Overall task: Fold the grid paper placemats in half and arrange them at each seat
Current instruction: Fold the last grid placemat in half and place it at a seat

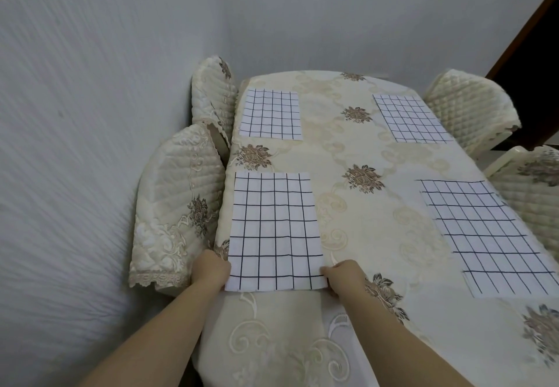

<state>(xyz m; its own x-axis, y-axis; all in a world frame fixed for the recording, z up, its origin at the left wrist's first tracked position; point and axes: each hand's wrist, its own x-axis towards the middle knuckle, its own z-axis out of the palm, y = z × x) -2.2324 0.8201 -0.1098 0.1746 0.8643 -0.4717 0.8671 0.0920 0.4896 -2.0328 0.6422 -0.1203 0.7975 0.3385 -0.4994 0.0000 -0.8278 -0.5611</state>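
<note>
Several white placemats with a black grid lie on a table [348,150] covered by a cream floral cloth. The near-left placemat [273,229] lies flat along the left edge. My left hand [210,267] pinches its near-left corner and my right hand [344,274] pinches its near-right corner. A smaller placemat [270,113] lies at the far left, another [410,119] at the far right. A large placemat [484,235] lies at the near right, reaching the table's right edge.
Two chairs with quilted cream covers [178,202] [213,90] stand between the table's left side and the white wall. Two more covered chairs [472,105] [532,187] stand on the right. A dark doorway [535,45] is at the far right.
</note>
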